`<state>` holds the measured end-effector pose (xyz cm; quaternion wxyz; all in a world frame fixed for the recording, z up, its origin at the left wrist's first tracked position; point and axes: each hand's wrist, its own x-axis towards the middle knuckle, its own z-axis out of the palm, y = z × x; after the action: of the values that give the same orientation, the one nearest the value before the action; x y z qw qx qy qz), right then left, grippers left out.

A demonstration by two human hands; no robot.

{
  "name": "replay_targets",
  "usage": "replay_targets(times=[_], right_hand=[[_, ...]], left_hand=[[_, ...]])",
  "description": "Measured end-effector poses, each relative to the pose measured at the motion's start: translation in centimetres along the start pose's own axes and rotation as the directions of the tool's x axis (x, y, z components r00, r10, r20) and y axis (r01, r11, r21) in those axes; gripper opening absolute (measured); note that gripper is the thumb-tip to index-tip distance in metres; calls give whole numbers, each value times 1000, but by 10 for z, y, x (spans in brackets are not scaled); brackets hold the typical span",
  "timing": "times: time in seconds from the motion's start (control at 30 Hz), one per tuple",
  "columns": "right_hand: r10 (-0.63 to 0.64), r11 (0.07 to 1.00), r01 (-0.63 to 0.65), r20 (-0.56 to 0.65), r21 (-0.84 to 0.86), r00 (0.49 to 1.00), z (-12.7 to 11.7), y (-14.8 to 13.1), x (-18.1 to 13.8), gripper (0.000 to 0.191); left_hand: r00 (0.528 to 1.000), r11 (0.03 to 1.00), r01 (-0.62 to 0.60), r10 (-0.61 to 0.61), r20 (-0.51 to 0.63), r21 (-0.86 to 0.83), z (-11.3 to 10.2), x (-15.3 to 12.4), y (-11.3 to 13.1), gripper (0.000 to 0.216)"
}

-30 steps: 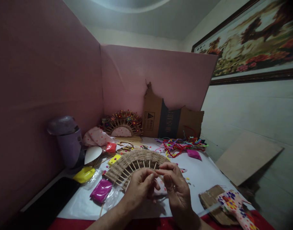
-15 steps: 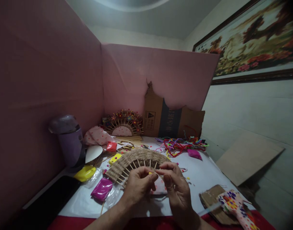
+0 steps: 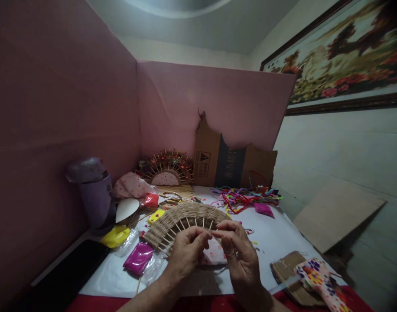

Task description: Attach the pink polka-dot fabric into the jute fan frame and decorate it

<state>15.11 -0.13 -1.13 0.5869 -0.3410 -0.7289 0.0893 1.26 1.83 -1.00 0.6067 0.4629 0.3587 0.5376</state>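
Note:
A woven fan-shaped piece (image 3: 182, 216) of twine on wooden spokes lies on the white table sheet (image 3: 276, 238) in front of me. My left hand (image 3: 187, 253) and my right hand (image 3: 239, 255) meet just over its near edge, fingertips pinched together at one spoke end. Both hands are closed in a pinch; what they hold is too small to make out. A patterned pink half-disc at the fan's centre is mostly hidden under my hands.
Bags of yellow clay (image 3: 114, 236) and magenta clay (image 3: 137, 258) lie at the left. A finished decorated fan (image 3: 167, 167) and cardboard (image 3: 232, 164) lean on the pink back wall. Pipe cleaners (image 3: 247, 197) lie behind, a purple bin (image 3: 93, 190) at left, patterned cardboard (image 3: 312, 277) at right.
My fingertips have shifted slightly at the spoke end; a small yellow bit seen between them half a second ago no longer shows. The fan has not moved.

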Motion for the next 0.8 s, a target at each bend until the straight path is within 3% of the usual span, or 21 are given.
replay_targets(times=[0.17,0.5,0.67,0.8], right_hand=[[-3,1000,3,-12,16,1000,-1,0,-1,25],[0,1000,0,-12,-2,1000,0,-1,1,24],[6,1000,-6,-10,-6,1000,0,0,0,24],[6,1000,-6,-6,12,1000,0,0,-1,23]], left_hand=[[999,995,22,-20,-24,97,2,-4,8,43],[999,998,42,-42,0,-51,5,-3,5,51],[1000,1000,20,-20,4,23,4,-2,2,33],[1000,999,14,-16,27,45,6,-3,0,33]])
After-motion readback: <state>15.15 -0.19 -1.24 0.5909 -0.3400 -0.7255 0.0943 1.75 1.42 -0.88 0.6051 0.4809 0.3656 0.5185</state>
